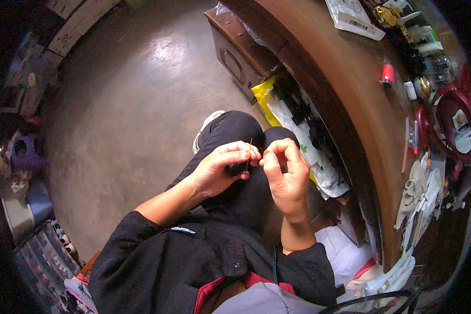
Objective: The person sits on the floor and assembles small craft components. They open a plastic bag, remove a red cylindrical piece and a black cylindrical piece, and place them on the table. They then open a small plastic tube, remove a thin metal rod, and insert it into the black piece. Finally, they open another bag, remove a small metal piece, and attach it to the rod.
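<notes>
Above my knees, my left hand (216,167) pinches a thin needle (249,155) between thumb and fingers. The needle stands nearly upright, its two ends showing above and below the fingertips. Close on its right, my right hand (288,168) has thumb and index finger pressed together. Whatever lies in that pinch is too small to make out, and no thread can be told between the hands. Dark trousers (235,125) cover my legs beneath both hands.
At right runs a brown wooden table (337,66) bearing a red thread spool (387,73), a barcoded white package (355,21), a dark red framed mirror (453,121) and crumpled cloth (412,188). Below its edge sit a yellow and white plastic bag (267,94) and a brown box (239,51).
</notes>
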Demonstrator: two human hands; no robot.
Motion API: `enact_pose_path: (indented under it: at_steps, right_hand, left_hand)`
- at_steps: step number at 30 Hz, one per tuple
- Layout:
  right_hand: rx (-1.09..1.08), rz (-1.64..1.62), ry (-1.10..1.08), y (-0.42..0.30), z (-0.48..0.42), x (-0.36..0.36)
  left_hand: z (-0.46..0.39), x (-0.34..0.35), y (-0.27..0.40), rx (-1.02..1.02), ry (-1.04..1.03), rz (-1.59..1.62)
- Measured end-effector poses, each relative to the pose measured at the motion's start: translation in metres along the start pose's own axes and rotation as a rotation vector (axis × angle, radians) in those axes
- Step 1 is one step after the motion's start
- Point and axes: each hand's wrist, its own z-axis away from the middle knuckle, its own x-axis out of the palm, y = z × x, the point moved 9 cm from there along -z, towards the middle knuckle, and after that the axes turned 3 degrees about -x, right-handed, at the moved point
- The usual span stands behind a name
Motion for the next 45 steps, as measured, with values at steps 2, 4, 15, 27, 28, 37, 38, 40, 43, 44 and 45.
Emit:
enact_pose_path:
  at_steps: [2,4,15,27,28,37,38,40,43,44,45]
  right_hand:
    - [-0.032,0.024,-0.004,-0.001,-0.001,0.002]
    - [-0.017,0.015,0.011,0.001,0.000,0.003]
    - [0.060,-0.104,0.033,0.007,0.007,0.034]
    - [0.035,0.033,-0.064,-0.018,0.000,0.060]
    - [0.068,0.029,-0.081,-0.017,0.001,0.061]
    - [0.088,-0.001,-0.111,-0.023,0.005,0.065]
    - [0.087,0.006,-0.105,-0.024,0.005,0.065]
    - [0.084,0.017,-0.094,-0.024,0.007,0.065]
    - [0.079,0.022,-0.057,-0.022,0.008,0.063]
    - [0.125,-0.049,-0.073,-0.018,0.009,0.065]
    - [0.173,-0.121,-0.087,-0.013,0.011,0.065]
  left_hand:
    - [0.000,-0.007,-0.001,0.020,0.029,-0.028]
    - [0.000,-0.012,0.000,0.042,0.056,-0.072]
    - [0.013,-0.029,0.015,0.072,0.099,-0.183]
    - [0.036,-0.046,0.022,0.119,0.056,-0.180]
    - [0.038,-0.046,0.022,0.118,0.051,-0.186]
    - [0.047,-0.045,0.024,0.133,0.022,-0.226]
    - [0.047,-0.045,0.024,0.134,0.025,-0.230]
    - [0.048,-0.046,0.024,0.130,0.033,-0.235]
    - [0.051,-0.043,0.029,0.178,0.027,-0.238]
    - [0.052,-0.039,0.034,0.238,0.009,-0.240]
    - [0.054,-0.036,0.038,0.295,-0.009,-0.241]
